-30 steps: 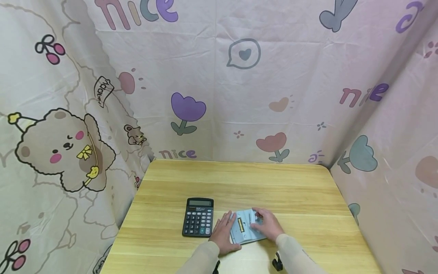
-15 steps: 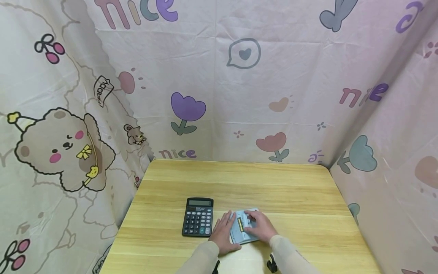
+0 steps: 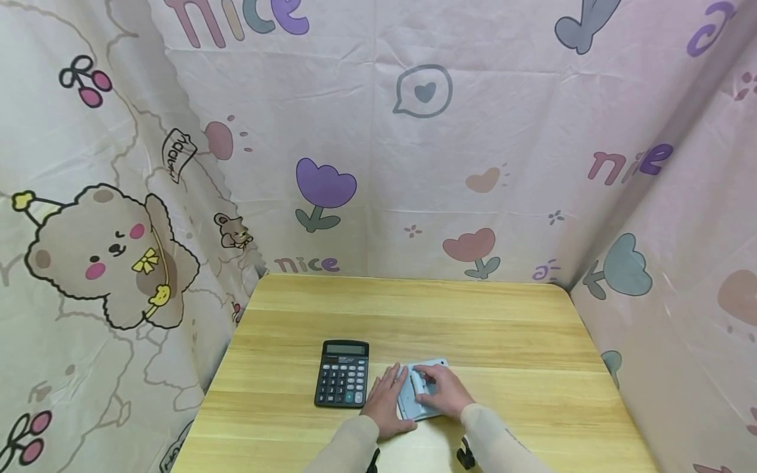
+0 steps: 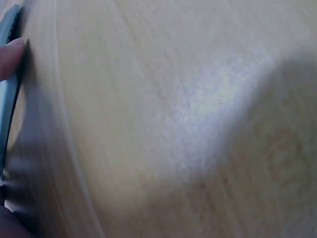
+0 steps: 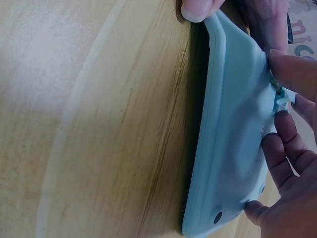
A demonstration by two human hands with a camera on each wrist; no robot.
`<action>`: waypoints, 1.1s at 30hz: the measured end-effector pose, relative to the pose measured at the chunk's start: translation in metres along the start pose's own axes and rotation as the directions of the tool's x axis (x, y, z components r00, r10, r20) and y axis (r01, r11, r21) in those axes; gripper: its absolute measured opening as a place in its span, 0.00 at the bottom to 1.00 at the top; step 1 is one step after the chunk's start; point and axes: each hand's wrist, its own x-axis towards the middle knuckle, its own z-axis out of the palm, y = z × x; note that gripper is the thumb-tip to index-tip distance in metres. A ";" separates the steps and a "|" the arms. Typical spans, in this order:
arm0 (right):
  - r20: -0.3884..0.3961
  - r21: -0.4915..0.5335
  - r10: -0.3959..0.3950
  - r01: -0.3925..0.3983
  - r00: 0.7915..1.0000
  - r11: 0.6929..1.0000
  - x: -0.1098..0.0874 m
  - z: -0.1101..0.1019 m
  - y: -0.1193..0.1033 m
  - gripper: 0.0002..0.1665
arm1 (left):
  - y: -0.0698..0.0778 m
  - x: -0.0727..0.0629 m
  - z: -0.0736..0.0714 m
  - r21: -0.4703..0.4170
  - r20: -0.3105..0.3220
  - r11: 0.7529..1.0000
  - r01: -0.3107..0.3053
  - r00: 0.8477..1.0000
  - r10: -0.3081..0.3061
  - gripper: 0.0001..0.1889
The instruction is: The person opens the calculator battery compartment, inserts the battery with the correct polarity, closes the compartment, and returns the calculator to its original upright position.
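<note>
A light-blue calculator (image 3: 407, 404) lies back side up on the table. Its left side is held by my left hand (image 3: 386, 407), with the thumb at the near edge and the fingers along the left. Between thumb and fingers, my right hand (image 3: 446, 393) pinches a small light-blue battery cover (image 3: 419, 384) over the battery slot. The battery is now mostly hidden beneath it. The right wrist view shows the calculator's side (image 5: 237, 124) and the clear-edged cover (image 5: 282, 101) by the fingers. At the left wrist view's edge, a thumb (image 4: 10, 58) touches the calculator.
A black calculator (image 3: 343, 374) lies face up just left of my left hand. The wooden table (image 3: 408, 315) is bounded by patterned cloth (image 3: 390, 171) at the back and both sides.
My right hand has moved left across the calculator's back with the battery cover, bringing it over the slot where the battery showed. My left hand has stayed in place.
</note>
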 end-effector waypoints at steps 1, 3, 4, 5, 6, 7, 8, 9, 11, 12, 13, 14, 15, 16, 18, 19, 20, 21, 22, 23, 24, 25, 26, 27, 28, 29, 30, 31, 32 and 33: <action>0.007 -0.006 0.005 -0.005 1.000 1.000 0.000 0.000 0.000 0.37 | 0.000 0.000 0.000 0.000 0.000 1.000 -0.001 1.000 0.001 0.62; 0.021 -0.012 0.021 -0.020 1.000 1.000 0.001 0.000 -0.001 0.37 | -0.001 0.000 0.001 0.003 -0.002 1.000 -0.003 1.000 0.003 0.62; 0.027 -0.012 0.028 -0.028 0.999 1.000 0.001 0.001 -0.001 0.37 | -0.001 0.000 0.001 0.004 -0.003 1.000 -0.004 1.000 0.004 0.62; 0.032 -0.013 0.033 -0.032 0.999 0.999 0.001 0.001 -0.001 0.37 | -0.001 0.000 0.001 0.006 -0.004 1.000 -0.006 1.000 0.006 0.62; 0.034 -0.009 0.033 -0.032 0.999 0.999 0.001 0.001 -0.001 0.37 | -0.001 0.000 0.001 0.006 -0.005 1.000 -0.007 1.000 0.007 0.62; 0.036 -0.007 0.036 -0.036 0.999 0.999 0.001 0.001 -0.001 0.37 | -0.001 0.000 0.001 0.005 -0.007 1.000 -0.009 1.000 0.009 0.62; 0.036 -0.009 0.033 -0.033 0.999 0.999 0.001 0.002 -0.001 0.37 | -0.001 0.000 0.001 0.006 -0.008 1.000 -0.009 1.000 0.009 0.62; 0.037 -0.009 0.037 -0.036 0.999 0.999 0.001 0.002 -0.001 0.37 | -0.001 0.000 0.001 0.008 -0.005 1.000 -0.006 1.000 0.006 0.62; 0.036 -0.014 0.042 -0.041 0.998 0.999 0.001 0.003 0.000 0.37 | -0.001 0.000 0.001 0.012 -0.002 1.000 -0.003 1.000 0.003 0.62; 0.035 -0.017 0.036 -0.035 0.999 0.999 0.001 0.003 0.000 0.37 | -0.001 0.000 0.001 0.012 -0.003 1.000 -0.003 1.000 0.003 0.62; 0.036 -0.021 0.041 -0.040 0.998 0.999 0.001 0.004 0.000 0.37 | -0.001 0.000 0.001 0.014 -0.004 1.000 -0.004 1.000 0.004 0.63; 0.037 -0.024 0.037 -0.036 0.999 0.999 0.001 0.004 0.000 0.37 | -0.001 0.000 0.001 0.015 -0.005 1.000 -0.006 1.000 0.006 0.62; 0.040 -0.023 0.043 -0.042 0.998 0.999 0.001 0.004 -0.001 0.37 | -0.001 0.000 0.001 0.016 -0.006 1.000 -0.008 1.000 0.008 0.62; 0.041 -0.024 0.042 -0.041 0.998 0.999 0.001 0.004 -0.001 0.37 | -0.001 0.000 0.001 0.017 -0.006 1.000 -0.009 1.000 0.009 0.62; 0.046 -0.026 0.043 -0.042 0.998 0.999 0.001 0.004 -0.003 0.37 | -0.001 0.000 0.001 0.013 -0.008 1.000 -0.012 1.000 0.012 0.62; 0.048 -0.027 0.050 -0.048 0.998 0.998 0.001 0.004 -0.003 0.37 | -0.001 -0.001 0.001 0.012 -0.006 1.000 -0.012 1.000 0.012 0.62; 0.049 -0.028 0.046 -0.044 0.998 0.999 0.001 0.003 -0.003 0.37 | -0.001 -0.001 0.000 0.010 -0.004 1.000 -0.011 1.000 0.011 0.62; 0.050 -0.030 0.049 -0.047 0.998 0.998 0.001 0.003 -0.004 0.37 | -0.001 -0.001 0.000 0.009 -0.002 1.000 -0.010 1.000 0.010 0.62; 0.051 -0.035 0.049 -0.047 0.998 0.998 0.001 0.003 -0.004 0.37 | -0.001 -0.001 0.000 0.007 0.001 1.000 -0.008 1.000 0.008 0.62; 0.052 -0.039 0.049 -0.047 0.997 0.998 0.001 0.003 -0.004 0.37 | 0.000 -0.001 0.000 0.006 0.003 1.000 -0.007 1.000 0.007 0.62; 0.052 -0.042 0.049 -0.046 0.997 0.998 0.001 0.003 -0.004 0.37 | 0.000 -0.001 -0.001 0.007 0.005 1.000 -0.005 1.000 0.005 0.62; 0.053 -0.043 0.047 -0.045 0.998 0.998 0.001 0.003 -0.004 0.37 | 0.000 -0.001 -0.001 0.006 0.005 1.000 -0.005 1.000 0.005 0.62; 0.053 -0.043 0.046 -0.044 0.998 0.998 0.001 0.003 -0.004 0.37 | 0.001 -0.001 -0.001 0.008 0.007 1.000 -0.003 1.000 0.003 0.62; 0.054 -0.044 0.048 -0.046 0.997 0.998 0.001 0.003 -0.004 0.37 | 0.001 0.000 -0.001 0.009 0.010 1.000 -0.001 1.000 0.001 0.62; 0.053 -0.042 0.047 -0.045 0.997 0.998 0.001 0.003 -0.004 0.38 | 0.001 0.000 -0.002 0.008 0.011 1.000 0.001 1.000 -0.001 0.62; 0.053 -0.038 0.046 -0.044 0.998 0.998 0.001 0.003 -0.003 0.38 | 0.001 0.000 -0.002 0.006 0.011 1.000 0.001 1.000 -0.001 0.62; 0.051 -0.034 0.045 -0.043 0.998 0.998 0.001 0.004 -0.003 0.37 | 0.002 0.000 -0.002 0.005 0.011 1.000 0.001 1.000 -0.001 0.62; 0.050 -0.034 0.043 -0.041 0.998 0.999 0.000 0.004 -0.002 0.37 | 0.002 0.000 -0.002 0.003 0.011 1.000 0.001 1.000 -0.001 0.62; 0.048 -0.033 0.041 -0.039 0.998 0.999 0.000 0.004 -0.002 0.37 | 0.002 0.000 -0.002 0.004 0.013 1.000 0.003 1.000 -0.003 0.62; 0.047 -0.033 0.031 -0.029 0.998 0.999 0.000 0.004 -0.001 0.36 | 0.002 0.000 -0.002 0.005 0.013 1.000 0.004 1.000 -0.004 0.62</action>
